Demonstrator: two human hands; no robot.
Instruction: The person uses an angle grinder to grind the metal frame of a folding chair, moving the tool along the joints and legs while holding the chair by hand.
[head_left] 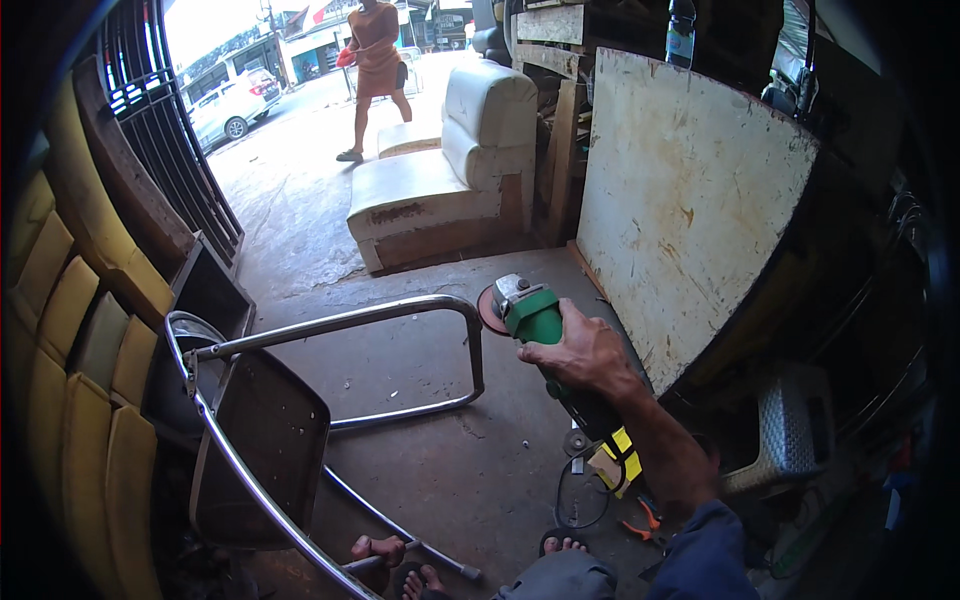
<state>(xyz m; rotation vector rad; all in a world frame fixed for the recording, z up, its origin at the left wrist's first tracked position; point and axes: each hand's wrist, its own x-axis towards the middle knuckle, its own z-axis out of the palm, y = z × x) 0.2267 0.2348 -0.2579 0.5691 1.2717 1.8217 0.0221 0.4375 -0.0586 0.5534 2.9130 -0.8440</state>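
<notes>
My right hand [590,355] is wrapped round a green angle grinder [541,318], held up over the floor. Its reddish-brown disc [490,312] stands beside the bend of a bare metal chair frame [474,345], with no clear contact visible. The chair lies tipped over to my left, its dark panel [265,450] facing me. Low in the view, what shows of my left hand [378,548] is closed round a tube of that chair, close to my sandalled foot [425,582].
Yellow cushions [95,400] are stacked at left. A worn white seat [430,190] and a passing person [375,60] are ahead. A stained white board [690,200] leans at right. Orange-handled pliers [645,522], a yellow packet [615,462] and a cable lie near my right foot [563,543].
</notes>
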